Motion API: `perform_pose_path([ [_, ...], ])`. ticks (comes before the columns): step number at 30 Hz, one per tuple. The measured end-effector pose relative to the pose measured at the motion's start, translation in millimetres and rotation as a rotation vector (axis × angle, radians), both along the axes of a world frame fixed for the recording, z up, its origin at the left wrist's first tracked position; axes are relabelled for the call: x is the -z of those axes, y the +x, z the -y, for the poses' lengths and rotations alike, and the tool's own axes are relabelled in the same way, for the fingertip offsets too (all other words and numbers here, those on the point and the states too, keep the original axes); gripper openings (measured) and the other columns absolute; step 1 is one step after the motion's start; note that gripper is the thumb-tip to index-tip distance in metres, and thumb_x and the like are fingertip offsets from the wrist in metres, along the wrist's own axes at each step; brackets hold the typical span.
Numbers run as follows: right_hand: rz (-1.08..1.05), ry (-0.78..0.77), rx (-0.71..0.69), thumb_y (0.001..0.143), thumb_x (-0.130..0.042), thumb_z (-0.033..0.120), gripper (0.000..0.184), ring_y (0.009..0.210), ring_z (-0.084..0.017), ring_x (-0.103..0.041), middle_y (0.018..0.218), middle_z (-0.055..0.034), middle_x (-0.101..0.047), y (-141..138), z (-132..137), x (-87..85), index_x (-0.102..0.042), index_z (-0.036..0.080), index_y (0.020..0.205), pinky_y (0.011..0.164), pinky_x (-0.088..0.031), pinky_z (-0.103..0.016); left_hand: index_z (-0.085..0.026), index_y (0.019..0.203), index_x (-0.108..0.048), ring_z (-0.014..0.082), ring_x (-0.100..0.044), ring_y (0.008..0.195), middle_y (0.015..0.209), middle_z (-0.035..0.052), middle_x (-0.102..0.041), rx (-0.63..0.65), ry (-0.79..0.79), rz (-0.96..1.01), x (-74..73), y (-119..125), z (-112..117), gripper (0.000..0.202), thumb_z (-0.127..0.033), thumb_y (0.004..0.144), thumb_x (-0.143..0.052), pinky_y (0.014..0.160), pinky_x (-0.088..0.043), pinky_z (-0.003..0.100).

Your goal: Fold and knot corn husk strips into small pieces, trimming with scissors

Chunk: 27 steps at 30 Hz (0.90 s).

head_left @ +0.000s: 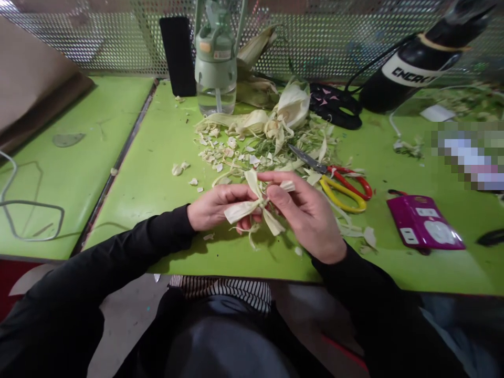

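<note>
Between my two hands is a pale corn husk flower (258,203), its strips spreading out from a knotted middle. My left hand (220,206) grips it from the left and below, the fingers partly hidden behind the strips. From the right, my right hand (305,210) pinches it near the middle with thumb and fingers. Just beyond the hands lie small husk scraps (232,149) and larger corn husks (291,107). Scissors (334,181) with one red and one yellow handle rest to the right of my right hand, blades pointing away to the left.
A green water bottle (216,68) and a black phone (178,56) stand against the perforated metal screen (315,47). At the right are a black bottle (409,68) and a purple packet (426,223). Brown paper (35,79) covers the far left corner. A cable (59,210) lies on the left.
</note>
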State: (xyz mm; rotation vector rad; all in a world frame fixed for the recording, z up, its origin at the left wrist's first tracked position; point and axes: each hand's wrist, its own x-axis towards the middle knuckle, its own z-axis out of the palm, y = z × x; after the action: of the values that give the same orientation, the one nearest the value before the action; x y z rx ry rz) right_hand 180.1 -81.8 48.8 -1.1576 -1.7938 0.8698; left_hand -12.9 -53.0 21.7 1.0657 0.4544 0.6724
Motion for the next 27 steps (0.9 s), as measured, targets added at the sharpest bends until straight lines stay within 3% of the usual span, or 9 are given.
perform_pose_path([
  [3,-0.003,0.098,0.037,0.098,-0.056,0.047,0.031,0.057,-0.011,-0.048,0.069,0.0013,-0.057,-1,-1,3.3,-0.065,0.023,0.08,0.053,-0.037,-0.027,-0.013,0.089,-0.071,0.0072,-0.064,0.054,0.075,0.0035,-0.07,0.045,-0.053,-0.003,2.5,0,4,0.037,-0.044,0.074,-0.085,0.051,-0.054,0.016],
  [6,0.033,0.144,0.042,0.097,-0.055,0.05,0.042,0.055,-0.011,-0.043,0.061,0.0033,-0.047,-2,-2,4.5,-0.054,0.022,0.066,0.057,-0.037,-0.028,-0.012,0.091,-0.071,0.0084,-0.066,0.056,0.077,0.005,-0.071,0.074,-0.052,0.017,5.9,-1,6,0.035,-0.041,0.077,-0.083,0.053,-0.055,0.017],
  [11,0.037,0.168,0.027,0.097,-0.054,0.051,0.045,0.055,-0.01,-0.039,0.061,0.0043,-0.04,-3,-5,5.4,-0.047,0.021,0.065,0.058,-0.034,-0.028,-0.012,0.091,-0.069,0.0092,-0.066,0.059,0.077,0.0048,-0.071,0.065,-0.038,0.018,4.1,-2,12,0.031,-0.04,0.082,-0.079,0.059,-0.057,0.02],
  [17,-0.009,0.091,0.003,0.098,-0.053,0.052,0.048,0.055,-0.01,-0.035,0.062,0.0047,-0.036,-4,-5,8.2,-0.043,0.021,0.063,0.055,-0.032,-0.027,-0.012,0.084,-0.067,0.0079,-0.064,0.059,0.074,0.0035,-0.069,0.065,0.111,-0.021,-5.6,1,18,0.035,-0.046,0.083,-0.076,0.06,-0.055,0.019],
  [19,-0.051,0.012,0.015,0.096,-0.053,0.057,0.049,0.054,-0.009,-0.036,0.061,0.0047,-0.038,-1,-5,9.3,-0.046,0.021,0.064,0.053,-0.032,-0.027,-0.012,0.084,-0.066,0.008,-0.063,0.058,0.074,0.0033,-0.069,0.038,0.125,-0.04,-4.6,1,16,0.038,-0.048,0.082,-0.077,0.057,-0.054,0.019],
  [23,-0.074,-0.134,0.007,0.097,-0.032,0.07,0.061,0.054,-0.011,-0.045,0.064,0.001,-0.052,6,-7,9.2,-0.061,0.021,0.075,0.051,-0.034,-0.027,-0.012,0.086,-0.065,0.0084,-0.062,0.054,0.073,0.0029,-0.069,-0.115,0.208,-0.102,4.0,1,6,0.047,-0.058,0.081,-0.074,0.05,-0.053,0.019],
  [27,0.078,-0.064,-0.015,0.095,-0.055,0.058,0.042,0.051,-0.009,-0.041,0.06,0.0039,-0.049,6,-8,6.4,-0.061,0.02,0.078,0.048,-0.029,-0.026,-0.014,0.092,-0.062,0.0071,-0.058,0.048,0.066,-0.0022,-0.063,-0.221,0.266,-0.128,12.2,2,-3,0.048,-0.06,0.081,-0.072,0.046,-0.051,0.019],
])
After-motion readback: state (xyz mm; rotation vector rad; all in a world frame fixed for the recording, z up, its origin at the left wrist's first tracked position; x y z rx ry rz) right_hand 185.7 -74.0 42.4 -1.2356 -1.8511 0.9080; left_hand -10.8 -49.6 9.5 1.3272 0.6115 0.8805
